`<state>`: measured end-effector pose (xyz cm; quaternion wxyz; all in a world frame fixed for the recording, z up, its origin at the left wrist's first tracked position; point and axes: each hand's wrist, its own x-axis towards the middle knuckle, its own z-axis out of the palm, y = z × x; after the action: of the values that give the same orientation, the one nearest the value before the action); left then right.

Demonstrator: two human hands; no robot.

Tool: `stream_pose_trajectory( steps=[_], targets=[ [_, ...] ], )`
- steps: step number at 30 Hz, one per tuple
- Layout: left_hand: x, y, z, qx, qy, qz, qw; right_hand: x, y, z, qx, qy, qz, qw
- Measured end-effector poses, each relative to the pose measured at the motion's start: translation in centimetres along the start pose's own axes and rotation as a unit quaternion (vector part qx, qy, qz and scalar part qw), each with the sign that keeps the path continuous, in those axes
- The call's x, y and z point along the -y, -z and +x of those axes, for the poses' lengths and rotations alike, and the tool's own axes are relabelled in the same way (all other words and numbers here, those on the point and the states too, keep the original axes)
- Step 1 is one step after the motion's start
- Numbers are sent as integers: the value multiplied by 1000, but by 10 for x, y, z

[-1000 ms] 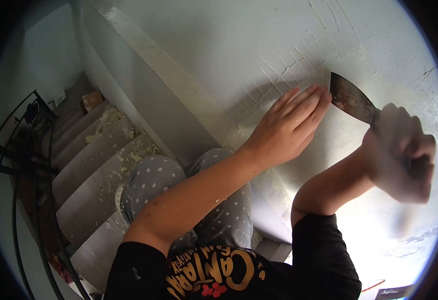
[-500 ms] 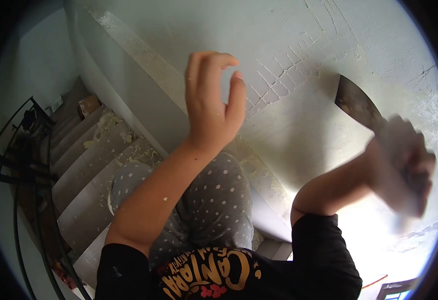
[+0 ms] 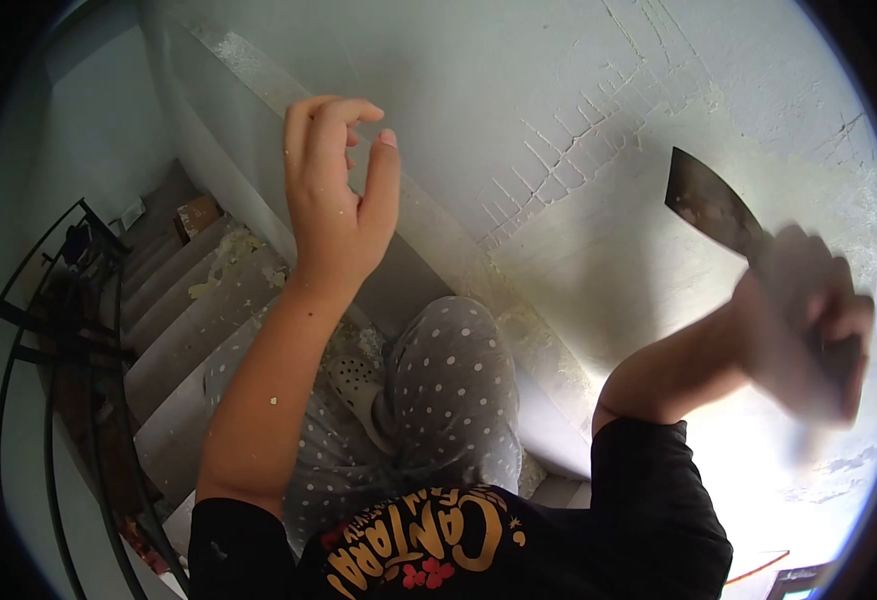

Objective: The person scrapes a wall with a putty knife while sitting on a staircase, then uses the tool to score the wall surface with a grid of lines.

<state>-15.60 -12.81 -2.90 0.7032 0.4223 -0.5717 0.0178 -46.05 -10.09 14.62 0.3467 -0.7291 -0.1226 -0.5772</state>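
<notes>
My right hand [image 3: 808, 320] grips the handle of a scraper [image 3: 713, 203], blurred by motion, at the right side of the view. Its broad, dark, stained blade points up and left and overlaps the wall [image 3: 578, 250]. On that wall, a ladder-like pattern of cracks [image 3: 568, 165] with lifted paint edges runs left of the blade. Raised in front of the wall's lower band, my left hand [image 3: 336, 190] is empty, its fingers loosely bent and the thumb apart from them. Small pale flecks stick to the left forearm.
Stairs [image 3: 193, 345] strewn with pale paint flakes [image 3: 228, 255] descend at the left beside a black metal railing [image 3: 48, 370]. A cardboard box [image 3: 196, 216] stands at their far end. Below me are my polka-dotted trousers [image 3: 453, 390] and a light perforated clog [image 3: 356, 388].
My left hand has moved left, away from the cracks. A clog has come into view between my legs. My right hand and the scraper stay nearly in place.
</notes>
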Motion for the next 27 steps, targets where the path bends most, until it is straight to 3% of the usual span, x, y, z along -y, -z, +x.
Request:
stream_pose_trajectory(
  steps=[1,3,5,7,8,9,12,14,15,17,19,21,23,27],
  targets=[
    [3,3,1,4,0,2,1000,-13,-30,9,-91,8,-244,965],
    [7,6,2,1,-9,31,999,-44,-41,15,-152,-119,-175,965],
    [7,11,3,7,-2,38,999,-12,-35,7,-52,-14,-247,967],
    [9,15,4,8,19,45,999,-3,-30,11,-41,19,-68,997],
    [10,17,5,10,13,46,999,-11,-25,7,-122,-6,-146,982],
    [10,18,6,13,5,48,999,-27,-33,11,-116,-63,-174,976],
    [16,16,4,34,18,50,998,-18,-44,6,-84,-57,-193,976],
    [14,17,4,90,41,38,994,0,-44,-7,77,53,-292,952],
    [12,18,4,144,70,26,987,10,-52,-14,114,4,-264,958],
    [2,12,-2,220,159,-55,961,-14,-78,-40,18,59,-317,946],
    [-17,7,-16,363,349,-163,848,-50,-104,-74,-47,72,-368,926],
    [-42,9,-27,559,465,-289,623,-69,-112,-105,66,38,-391,917],
    [-73,11,-46,529,565,-326,543,-76,-119,-129,81,14,-425,902],
    [-83,8,-56,531,547,-327,558,-69,-115,-147,21,-39,-416,908]
  ],
)
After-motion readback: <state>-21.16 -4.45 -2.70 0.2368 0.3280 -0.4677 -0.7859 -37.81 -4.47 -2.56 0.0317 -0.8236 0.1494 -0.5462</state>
